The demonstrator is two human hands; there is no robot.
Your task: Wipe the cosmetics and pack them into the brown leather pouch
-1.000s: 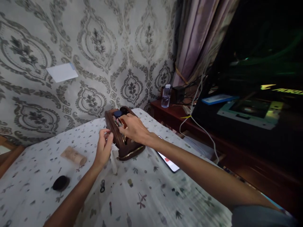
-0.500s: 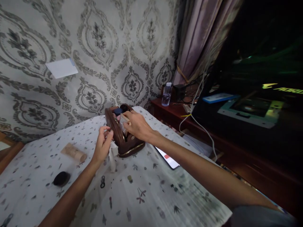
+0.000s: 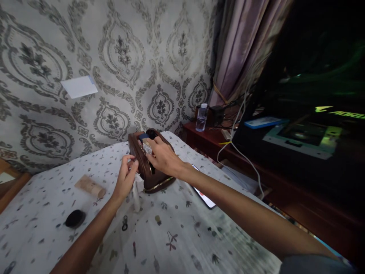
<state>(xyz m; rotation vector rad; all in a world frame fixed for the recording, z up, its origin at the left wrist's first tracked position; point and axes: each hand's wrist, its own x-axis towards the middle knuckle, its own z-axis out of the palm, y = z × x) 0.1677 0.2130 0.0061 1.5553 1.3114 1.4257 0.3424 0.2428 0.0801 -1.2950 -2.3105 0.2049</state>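
A brown zippered bag (image 3: 146, 167) stands unzipped on the patterned white cloth, with a dark blue item and other things inside. My right hand (image 3: 162, 154) is over its opening, fingers closed on a small glittery clear item (image 3: 147, 147). At the bag's left side, my left hand (image 3: 127, 173) pinches the bag's edge. A crumpled white tissue (image 3: 137, 190) hangs beside that hand. To the left lie a beige tube (image 3: 89, 186) and a round black lid or jar (image 3: 75, 219).
A phone (image 3: 203, 196) lies lit under my right forearm. On the red-brown desk (image 3: 191, 131) at the right stand a clear bottle (image 3: 201, 118) and tangled cables. A dark computer case (image 3: 299, 91) is further right. Patterned wallpaper and a purple curtain rise behind.
My right hand has shifted the glittery item slightly toward the back of the bag, and it now sits at a different angle. My left hand stays at the bag's side.
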